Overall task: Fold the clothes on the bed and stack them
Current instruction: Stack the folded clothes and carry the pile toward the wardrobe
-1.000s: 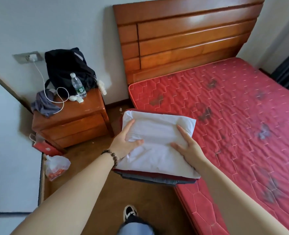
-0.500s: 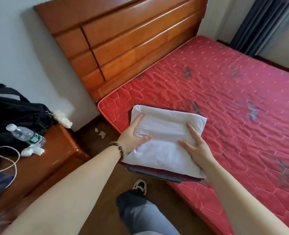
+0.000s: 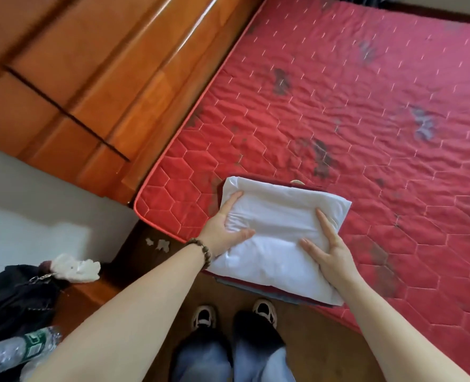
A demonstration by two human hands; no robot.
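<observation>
Head view shows your two hands on a stack of folded clothes [image 3: 276,238] at the near edge of the red mattress [image 3: 338,119], part of the stack hanging out past the edge over the floor. Your left hand [image 3: 224,228] grips the stack's left side: thumb and forefinger lie spread on the white top garment [image 3: 280,216], and the other fingers go out of sight under the edge. Your right hand [image 3: 329,248] lies on the right side with forefinger and thumb stretched out flat on the white cloth; you cannot tell where its other fingers are. Under the white piece, dark red and grey layers [image 3: 291,296] show along the near edge, just below your right wrist. A bead bracelet [image 3: 202,248] sits on your left wrist. Beyond your left hand rises the wooden headboard [image 3: 90,78]. Below both hands are your shoes [image 3: 205,317] on the brown floor [image 3: 324,351]. Left of your left forearm stand a black bag [image 3: 10,296] and a plastic bottle [image 3: 13,350].
</observation>
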